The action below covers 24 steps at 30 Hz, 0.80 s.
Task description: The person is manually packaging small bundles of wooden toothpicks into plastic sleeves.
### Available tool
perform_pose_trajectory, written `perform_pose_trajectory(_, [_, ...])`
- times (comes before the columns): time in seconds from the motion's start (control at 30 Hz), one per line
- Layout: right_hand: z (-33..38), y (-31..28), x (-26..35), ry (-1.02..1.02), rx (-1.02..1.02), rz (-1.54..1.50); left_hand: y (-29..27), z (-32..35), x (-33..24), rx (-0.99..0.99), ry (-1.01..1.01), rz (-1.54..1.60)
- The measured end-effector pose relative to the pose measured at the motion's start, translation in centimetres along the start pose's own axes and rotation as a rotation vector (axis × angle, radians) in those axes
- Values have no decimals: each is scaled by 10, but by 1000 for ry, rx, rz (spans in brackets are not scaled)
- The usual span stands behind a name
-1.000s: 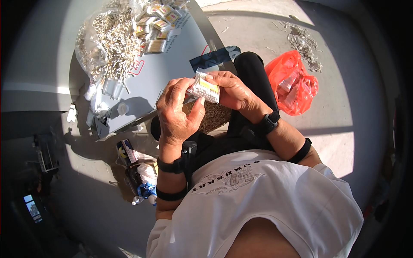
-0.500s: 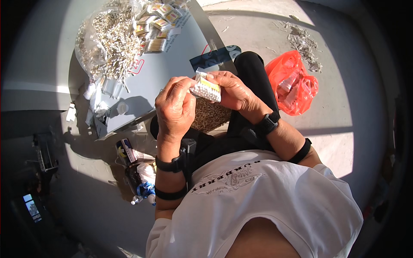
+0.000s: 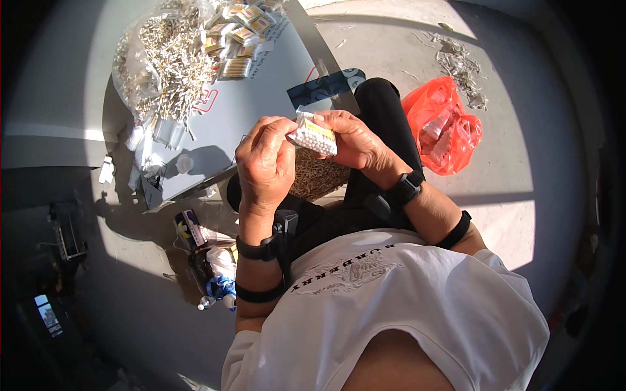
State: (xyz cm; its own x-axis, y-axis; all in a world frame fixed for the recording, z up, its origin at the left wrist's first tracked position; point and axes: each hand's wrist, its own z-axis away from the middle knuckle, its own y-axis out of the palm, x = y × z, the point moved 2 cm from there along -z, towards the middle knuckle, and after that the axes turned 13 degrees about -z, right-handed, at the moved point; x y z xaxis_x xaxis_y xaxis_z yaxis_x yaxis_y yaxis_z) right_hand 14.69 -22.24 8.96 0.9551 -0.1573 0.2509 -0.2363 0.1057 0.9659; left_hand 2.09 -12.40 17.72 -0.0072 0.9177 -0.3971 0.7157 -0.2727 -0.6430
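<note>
A small clear packet of cotton swabs [image 3: 314, 138] with a yellow label is held up between my two hands, its white tips facing me. My right hand [image 3: 355, 138] grips its right side, thumb across the top. At the upper left corner, the closed fingers of my left hand [image 3: 266, 156] pinch the packet's plastic edge. Beneath my hands, between my legs, a container of loose cotton swabs [image 3: 319, 174] shows in part. On the grey table [image 3: 261, 98] lie a big heap of loose cotton swabs [image 3: 179, 58] in clear plastic and several filled packets [image 3: 244, 36].
A red plastic bag [image 3: 447, 127] sits on the floor right of my leg, near a scatter of debris [image 3: 460, 68]. A small white round cup [image 3: 184, 163] is at the table's near edge. Boxes and bottles [image 3: 212, 260] stand on the floor to the left.
The packet has tilted very slightly in my hands. Both hands keep nearly the same place and grip.
</note>
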Motion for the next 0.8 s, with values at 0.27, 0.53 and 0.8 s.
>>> perform_pose_trajectory(0.27, [1,1,0,-16,-85,-30,3,-4,-12,61,11,9])
perform_pose_trajectory(0.53, [1,-2,1,-5,-43,-108,8,6,3,-124,-244,53])
perform_pose_trajectory(0.8, [-2,-6,-5,-104,38,-188,27,20,-9,58,-564,308])
